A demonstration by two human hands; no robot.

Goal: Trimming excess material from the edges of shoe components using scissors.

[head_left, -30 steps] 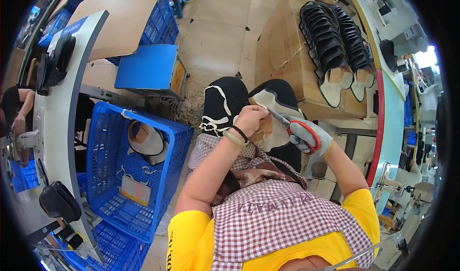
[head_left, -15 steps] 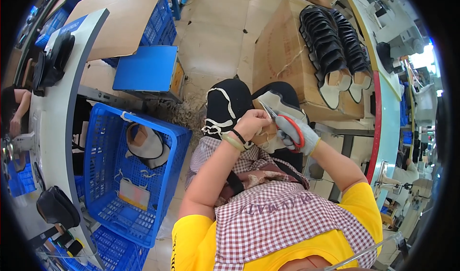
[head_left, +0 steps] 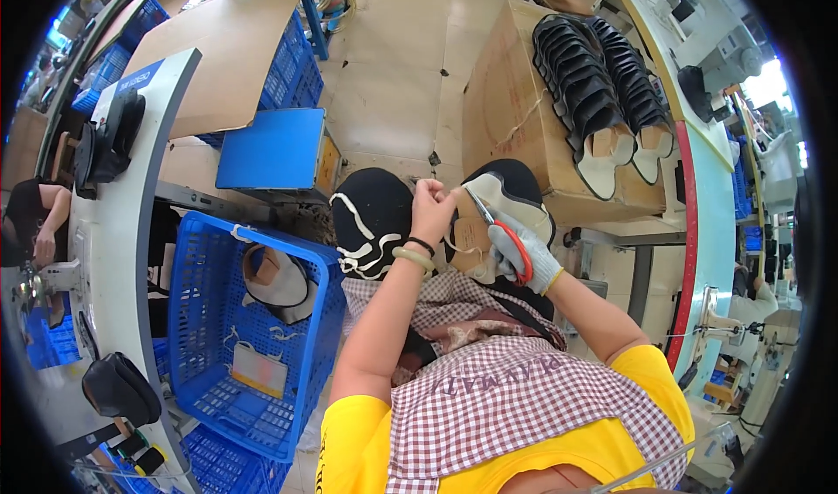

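Observation:
A pair of red-handled scissors (head_left: pixel 522 251) is in my right hand (head_left: pixel 539 260), which wears a grey-white glove. The blades point up and left over a shoe upper (head_left: pixel 472 232), tan and off-white with a black edge, lying on my lap. My left hand (head_left: pixel 429 215) is bare and pinches at the far left of the upper, close to the scissor tips. What sits between its fingertips is too small to make out. A thin pale cord hangs over the upper below the blades. Off-white trimmed strips (head_left: pixel 353 223) lie on my left thigh.
At my left stands a blue plastic crate (head_left: pixel 301 407) with a shoe upper (head_left: pixel 279 283) inside, beside a white worktable (head_left: pixel 166 119). A cardboard box (head_left: pixel 502 84) at right carries two rows of nested black uppers (head_left: pixel 576 84). A blue-topped stool (head_left: pixel 271 149) stands ahead left.
My left hand has moved up and left, away from the scissors. The scissors have shifted slightly down and left, still in my right hand. The whole view has shifted a little.

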